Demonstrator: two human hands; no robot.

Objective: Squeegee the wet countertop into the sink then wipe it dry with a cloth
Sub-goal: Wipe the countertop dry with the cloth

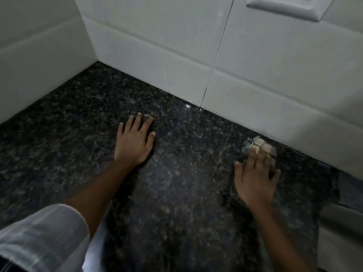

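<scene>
Countertop (176, 193) of dark speckled stone fills the middle and lower part of the frame, running from the corner at upper left down toward the bottom edge, with pale streaks and a small bright glint near the wall at centre. White tiled wall (176, 42) borders it along the top and the left side, a dark vertical joint cutting through the tiles right of centre. A white switch plate (284, 6) sits on the wall at the top right. The left hand (134, 142) lies flat on the stone at the centre of the frame, palm down, fingers spread and extended, holding nothing. Its bare forearm leads down to a white sleeve (43, 238) in the lower left corner. The right hand (255, 181), blurred, rests at the right of the frame with fingers splayed, pressing down on a cloth (259, 145) with a pale checked pattern; the cloth shows past the fingertips, close to the foot of the wall. Whether the fingers pinch the cloth or only press on it cannot be told.
</scene>
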